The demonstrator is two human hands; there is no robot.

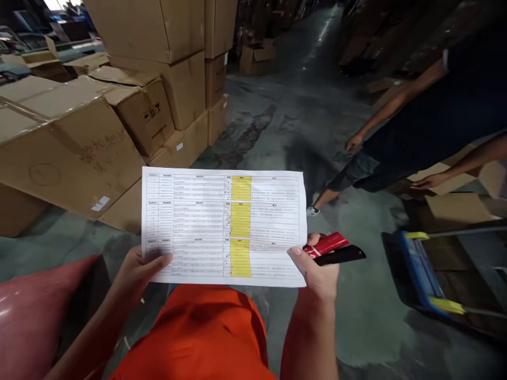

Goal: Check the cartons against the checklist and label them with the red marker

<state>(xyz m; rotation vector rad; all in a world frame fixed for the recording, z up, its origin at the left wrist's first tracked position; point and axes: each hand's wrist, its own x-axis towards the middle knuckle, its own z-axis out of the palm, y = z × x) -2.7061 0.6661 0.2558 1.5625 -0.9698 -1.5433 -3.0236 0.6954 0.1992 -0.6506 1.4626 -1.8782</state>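
A printed paper sheet with ruled tables and a yellow highlighted column is held up in front of me, level and facing me. My left hand pinches its lower left edge, thumb on top. My right hand grips the sheet's right edge. Behind that edge, the same hand also holds a flat red item and a flat black item. Both look like marker pens, but their ends are hidden. The small print on the sheet is too small to read.
Large cardboard boxes are stacked at the left and ahead. A co-worker in dark clothes stands at the right, with a blue and yellow hand cart below. A glossy pink object lies at lower left on the stained concrete floor.
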